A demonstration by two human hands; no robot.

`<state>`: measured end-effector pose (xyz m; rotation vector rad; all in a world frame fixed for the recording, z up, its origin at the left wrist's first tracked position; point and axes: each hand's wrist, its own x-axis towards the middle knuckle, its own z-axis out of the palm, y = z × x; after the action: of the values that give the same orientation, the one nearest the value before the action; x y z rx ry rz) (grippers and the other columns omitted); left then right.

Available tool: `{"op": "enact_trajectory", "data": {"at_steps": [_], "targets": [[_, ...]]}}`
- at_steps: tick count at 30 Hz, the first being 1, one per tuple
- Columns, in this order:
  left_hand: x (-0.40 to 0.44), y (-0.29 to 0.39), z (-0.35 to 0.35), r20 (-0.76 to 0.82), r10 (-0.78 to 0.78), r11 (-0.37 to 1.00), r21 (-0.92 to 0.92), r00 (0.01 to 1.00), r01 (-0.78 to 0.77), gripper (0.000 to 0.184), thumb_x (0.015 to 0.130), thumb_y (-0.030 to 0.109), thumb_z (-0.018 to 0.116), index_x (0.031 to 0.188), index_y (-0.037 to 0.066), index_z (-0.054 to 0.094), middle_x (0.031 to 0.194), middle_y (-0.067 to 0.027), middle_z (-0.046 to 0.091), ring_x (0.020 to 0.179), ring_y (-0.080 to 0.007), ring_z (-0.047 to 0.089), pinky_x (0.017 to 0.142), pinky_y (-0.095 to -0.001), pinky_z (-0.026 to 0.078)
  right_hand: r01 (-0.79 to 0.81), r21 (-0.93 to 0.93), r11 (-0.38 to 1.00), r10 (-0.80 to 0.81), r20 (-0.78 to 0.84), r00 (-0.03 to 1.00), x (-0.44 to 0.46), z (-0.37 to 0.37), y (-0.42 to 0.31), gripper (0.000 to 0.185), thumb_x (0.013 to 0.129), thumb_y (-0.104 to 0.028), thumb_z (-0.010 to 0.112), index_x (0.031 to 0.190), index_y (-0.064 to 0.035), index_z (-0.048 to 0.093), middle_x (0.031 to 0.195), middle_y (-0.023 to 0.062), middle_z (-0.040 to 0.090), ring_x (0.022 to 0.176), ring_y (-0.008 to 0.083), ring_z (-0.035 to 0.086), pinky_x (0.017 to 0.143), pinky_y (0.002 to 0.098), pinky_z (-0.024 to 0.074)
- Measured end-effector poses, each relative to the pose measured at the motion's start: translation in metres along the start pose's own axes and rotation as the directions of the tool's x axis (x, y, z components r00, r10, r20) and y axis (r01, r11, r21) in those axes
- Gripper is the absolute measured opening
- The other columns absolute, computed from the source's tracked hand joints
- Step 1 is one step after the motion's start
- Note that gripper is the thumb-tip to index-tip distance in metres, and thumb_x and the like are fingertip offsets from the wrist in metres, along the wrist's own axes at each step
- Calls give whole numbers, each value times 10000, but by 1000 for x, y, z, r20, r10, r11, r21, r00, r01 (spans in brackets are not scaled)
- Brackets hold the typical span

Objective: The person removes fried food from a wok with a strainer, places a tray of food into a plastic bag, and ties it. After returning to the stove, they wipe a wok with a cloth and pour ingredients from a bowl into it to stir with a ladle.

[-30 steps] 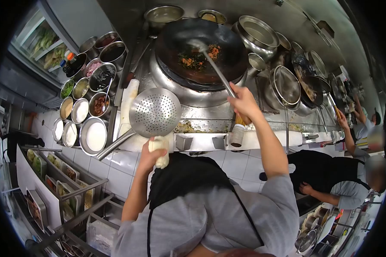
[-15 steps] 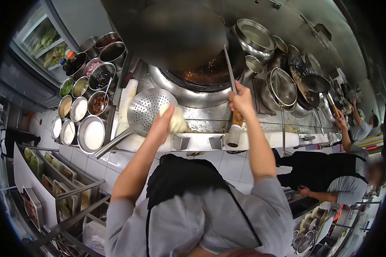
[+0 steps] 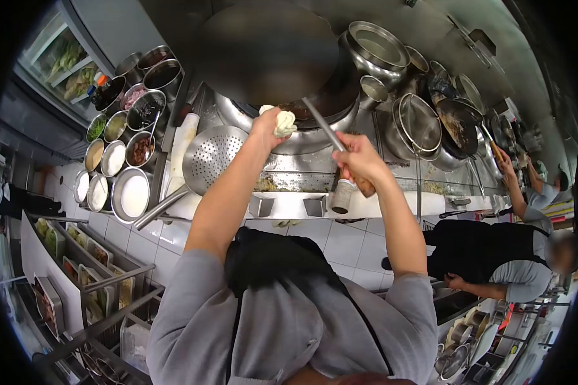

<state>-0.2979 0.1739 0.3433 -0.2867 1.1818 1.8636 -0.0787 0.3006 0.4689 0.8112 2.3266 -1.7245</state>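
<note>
My left hand (image 3: 267, 125) is closed on a bunched whitish cloth (image 3: 285, 123) at the near rim of a dark wok (image 3: 341, 102). My right hand (image 3: 362, 156) grips a long-handled cooking tool with a metal shaft (image 3: 321, 119) and a wooden handle end (image 3: 366, 187). The shaft points up and left into the wok; its working end is hidden by a dark blurred round shape above. Left of my left forearm, a perforated strainer (image 3: 213, 157) lies on the counter. Just below my right hand is a short cylinder with a dark end (image 3: 342, 196).
Steel pots of seasonings and ingredients (image 3: 133, 192) stand at left. To the right are a wire strainer over a pot (image 3: 419, 125), a lidded pot (image 3: 379, 48) and a small pot (image 3: 373, 90). A co-worker (image 3: 488, 253) in a black apron stands at right, holding a pan handle.
My left hand has moved with the cloth from beside the strainer, up and right to the wok rim. The tool in my right hand has tilted further left, and that hand is slightly lower.
</note>
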Motion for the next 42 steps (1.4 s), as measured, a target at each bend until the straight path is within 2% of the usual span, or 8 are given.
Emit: {"op": "enact_trajectory", "data": {"at_steps": [5,11,17,18,21,26,38,42], "targets": [[-76,-8,30,-37,58,998,-5,998,-58,209,942,290,484,980,119,597,851,-66,662,762,-241,658,588,-379,526,100,-33,994,-104,-172,980,42,-20,2,615,868,-34,582,1437,63,371,618,36,540,430,122,517,389,296,431],[-112,-23,16,-54,91,996,-8,994,-92,172,902,261,537,975,115,592,867,-73,660,764,-256,657,637,-402,519,137,-105,985,-132,55,990,0,-8,-5,676,866,-1,587,1483,11,314,618,8,498,431,89,474,386,262,392],[-111,-18,11,5,88,995,-39,996,-88,166,871,218,569,943,74,610,825,-92,667,689,-246,665,571,-380,533,185,-490,852,-200,21,979,-100,-6,21,632,848,-16,611,1450,-32,417,675,12,529,452,87,478,425,271,406],[-109,-22,7,18,83,996,-19,996,-83,167,884,234,556,960,93,603,847,-83,669,717,-247,666,598,-391,529,343,-621,705,-444,-10,896,-98,-6,42,616,817,-69,625,1405,-3,454,595,141,507,493,197,561,556,351,464],[-110,-38,-6,39,55,998,-2,998,-55,165,895,241,547,979,108,598,861,-76,672,729,-245,668,610,-398,529,69,-426,902,-194,-257,947,-110,21,33,615,825,-65,623,1410,6,449,578,102,512,469,166,547,510,331,455],[-150,-41,-29,44,30,1000,-10,999,-30,145,881,200,564,977,97,597,831,-77,666,677,-237,665,545,-393,529,88,49,995,-53,-493,869,-92,98,30,635,884,-46,583,1475,-8,353,596,2,489,424,106,480,376,279,386],[-150,-34,-46,103,43,998,-44,994,-39,138,809,161,611,923,82,604,775,-88,679,632,-234,674,504,-391,528,-16,569,822,140,-175,975,-183,159,-16,619,874,-51,655,1448,-60,424,661,38,575,421,102,496,348,250,391],[-159,-43,-51,102,28,999,-35,994,-25,158,814,144,610,942,52,604,774,-105,670,625,-239,677,477,-386,529,-19,133,991,64,-344,937,-171,157,1,622,874,-23,618,1459,-58,408,631,12,546,420,82,483,348,244,385]]}}
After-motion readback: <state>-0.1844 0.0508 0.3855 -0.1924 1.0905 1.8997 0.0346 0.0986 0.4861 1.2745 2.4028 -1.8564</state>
